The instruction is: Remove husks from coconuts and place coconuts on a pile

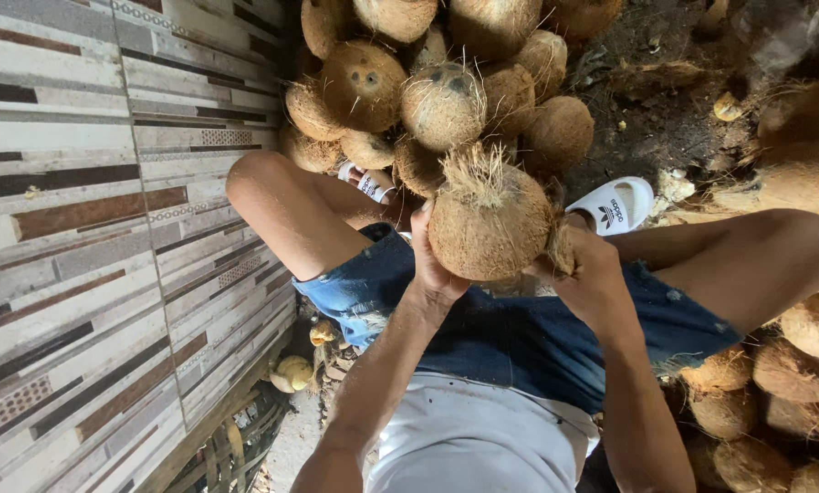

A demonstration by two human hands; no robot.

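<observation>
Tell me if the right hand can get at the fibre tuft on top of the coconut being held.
Probably yes. The right hand already grips the husked coconut at its side, and the fibre tuft stands uncovered above it; the left hand holds the opposite side, clear of it.

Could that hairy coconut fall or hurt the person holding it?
Maybe. The coconut is held up between the left hand and the right hand over bare knees, so a slip could drop it on a leg or on the foot in the white sandal. The coconut pile is stacked close in front, so a bump might roll one down.
</observation>
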